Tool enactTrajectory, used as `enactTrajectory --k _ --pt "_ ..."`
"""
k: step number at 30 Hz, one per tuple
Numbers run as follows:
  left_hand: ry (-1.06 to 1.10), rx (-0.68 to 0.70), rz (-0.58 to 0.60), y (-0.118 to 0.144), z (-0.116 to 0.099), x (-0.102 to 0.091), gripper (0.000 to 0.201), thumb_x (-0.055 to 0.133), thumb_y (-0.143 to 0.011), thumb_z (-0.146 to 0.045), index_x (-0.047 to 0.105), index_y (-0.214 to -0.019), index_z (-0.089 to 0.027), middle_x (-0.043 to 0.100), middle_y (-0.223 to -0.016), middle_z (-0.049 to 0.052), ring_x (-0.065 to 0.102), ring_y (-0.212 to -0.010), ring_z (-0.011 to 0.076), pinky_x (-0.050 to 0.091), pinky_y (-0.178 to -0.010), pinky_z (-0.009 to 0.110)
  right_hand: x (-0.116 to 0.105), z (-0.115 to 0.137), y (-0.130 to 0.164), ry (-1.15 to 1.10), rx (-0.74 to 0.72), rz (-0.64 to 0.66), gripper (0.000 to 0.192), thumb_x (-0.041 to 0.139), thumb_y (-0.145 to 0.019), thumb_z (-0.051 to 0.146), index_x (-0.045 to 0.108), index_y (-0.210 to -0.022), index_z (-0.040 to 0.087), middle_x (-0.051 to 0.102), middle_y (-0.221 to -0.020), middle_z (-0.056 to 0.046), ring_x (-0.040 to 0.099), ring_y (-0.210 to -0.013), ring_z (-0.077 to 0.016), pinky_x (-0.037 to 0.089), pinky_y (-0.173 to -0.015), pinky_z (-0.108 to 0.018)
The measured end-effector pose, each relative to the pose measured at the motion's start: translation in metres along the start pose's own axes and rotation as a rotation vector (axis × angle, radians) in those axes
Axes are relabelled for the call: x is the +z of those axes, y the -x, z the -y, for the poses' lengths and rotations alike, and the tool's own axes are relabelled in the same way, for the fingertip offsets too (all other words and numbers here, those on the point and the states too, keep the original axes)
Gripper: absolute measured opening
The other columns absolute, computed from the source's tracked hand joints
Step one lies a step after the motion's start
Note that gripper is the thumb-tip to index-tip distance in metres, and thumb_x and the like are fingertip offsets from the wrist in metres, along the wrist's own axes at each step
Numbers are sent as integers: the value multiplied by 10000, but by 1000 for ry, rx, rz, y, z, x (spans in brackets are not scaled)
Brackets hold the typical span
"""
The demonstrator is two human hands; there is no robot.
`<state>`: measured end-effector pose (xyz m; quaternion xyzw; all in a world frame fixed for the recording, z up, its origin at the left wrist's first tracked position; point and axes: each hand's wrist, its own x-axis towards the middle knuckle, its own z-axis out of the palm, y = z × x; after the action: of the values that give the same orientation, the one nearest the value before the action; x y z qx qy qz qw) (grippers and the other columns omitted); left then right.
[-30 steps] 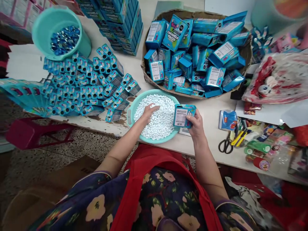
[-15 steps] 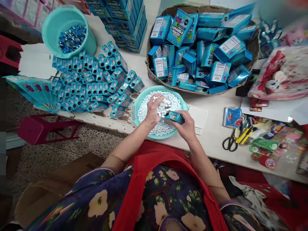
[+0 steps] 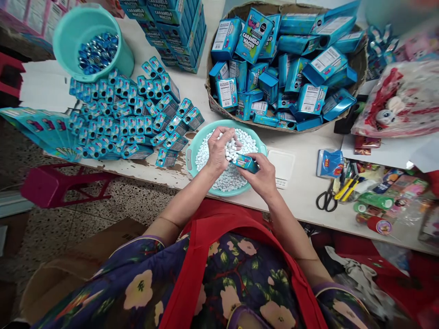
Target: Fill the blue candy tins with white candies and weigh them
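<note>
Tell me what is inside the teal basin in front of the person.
The basin holds small white candies. Both hands cover part of the heap; its bottom is hidden.

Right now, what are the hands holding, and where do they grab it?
Right hand grips a small blue box around its lower end. Left hand cups white candies over its open end.

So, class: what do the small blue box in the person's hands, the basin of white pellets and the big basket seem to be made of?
Small blue box: printed glossy cardboard, by its folded edges. Basin: smooth teal plastic, probably moulded, with a rim handle. Basket: woven brown fibre, possibly wicker; its rim looks plaited. White pellets: matte, likely candy.
</note>
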<state>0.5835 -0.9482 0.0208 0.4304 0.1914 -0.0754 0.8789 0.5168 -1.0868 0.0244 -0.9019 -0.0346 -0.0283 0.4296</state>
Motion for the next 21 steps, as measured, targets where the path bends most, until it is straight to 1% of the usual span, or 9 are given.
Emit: enactTrajectory --k 4,10,13,15,18,21 --pt "-42 10 2 0 -4 2 324 745 -740 -405 505 -792 -193 584 -685 -51 635 -556 82 502 -510 197 -3 -1 -3 -16 -4 1 310 777 -753 373 657 -1015 256 726 -1004 -45 673 -958 -254 513 -838 -401" --pt "-118 5 -3 4 -6 4 329 727 -762 -459 534 -817 -198 610 -678 -38 647 -578 93 524 -542 206 -2 -1 -2 -65 17 19 309 787 -748 350 669 -1019 259 731 -1000 -37 678 -956 -252 514 -827 -393" --pt "-147 15 13 5 -7 3 345 706 -786 -481 523 -738 -193 579 -601 -32 650 -578 110 531 -557 225 0 0 0 -91 38 -5 317 787 -750 345 669 -1030 255 728 -1004 -39 677 -965 -252 513 -837 -395" --pt "-156 26 11 5 -7 3 372 706 -785 -484 501 -688 -190 573 -595 -28 649 -583 111 534 -569 233 0 1 1 -103 43 -13 320 788 -749 348 669 -1032 257 729 -1008 -38 677 -971 -252 513 -848 -399" --pt "-156 65 -11 6 -6 3 349 722 -770 -471 520 -723 -190 602 -667 -30 632 -582 92 526 -562 222 0 2 3 -120 56 -13 322 784 -751 349 671 -1038 258 730 -1023 -39 675 -984 -252 513 -863 -402" --pt "-168 71 11 6 -5 5 346 709 -782 -488 524 -745 -198 567 -625 -43 602 -545 85 505 -534 216 0 1 4 -133 71 -8 319 777 -757 349 671 -1044 256 728 -1031 -41 674 -990 -248 512 -873 -400"
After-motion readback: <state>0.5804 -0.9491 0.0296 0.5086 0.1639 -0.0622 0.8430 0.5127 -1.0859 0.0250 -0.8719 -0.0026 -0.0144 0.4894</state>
